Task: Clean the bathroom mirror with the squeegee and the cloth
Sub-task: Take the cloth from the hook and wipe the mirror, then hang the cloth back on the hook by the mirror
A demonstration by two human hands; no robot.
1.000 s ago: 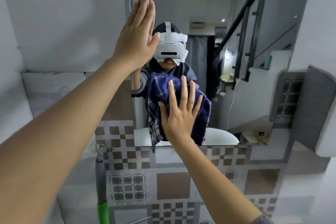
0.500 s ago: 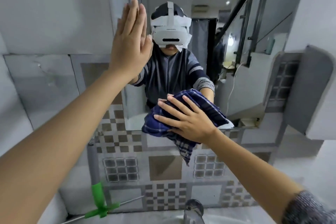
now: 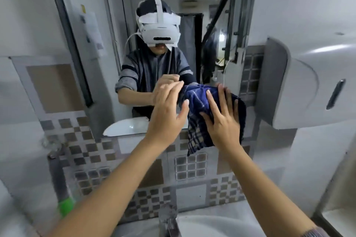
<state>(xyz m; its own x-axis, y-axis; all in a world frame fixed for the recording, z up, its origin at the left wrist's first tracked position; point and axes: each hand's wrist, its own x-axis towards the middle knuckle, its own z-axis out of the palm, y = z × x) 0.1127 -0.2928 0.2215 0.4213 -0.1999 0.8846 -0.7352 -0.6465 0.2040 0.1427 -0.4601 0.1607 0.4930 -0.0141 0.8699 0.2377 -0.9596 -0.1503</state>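
Blue cloth (image 3: 200,98) is pressed flat against mirror (image 3: 119,25) by right hand (image 3: 224,121); left hand (image 3: 166,113) is held open just beside it.

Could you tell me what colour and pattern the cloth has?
Dark blue cloth with pale checked lines, head view.

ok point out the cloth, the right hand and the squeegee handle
cloth (image 3: 196,98): head view, on its dark blue upper fold
right hand (image 3: 225,127): head view, on its back
squeegee handle (image 3: 66,207): head view, on its green part
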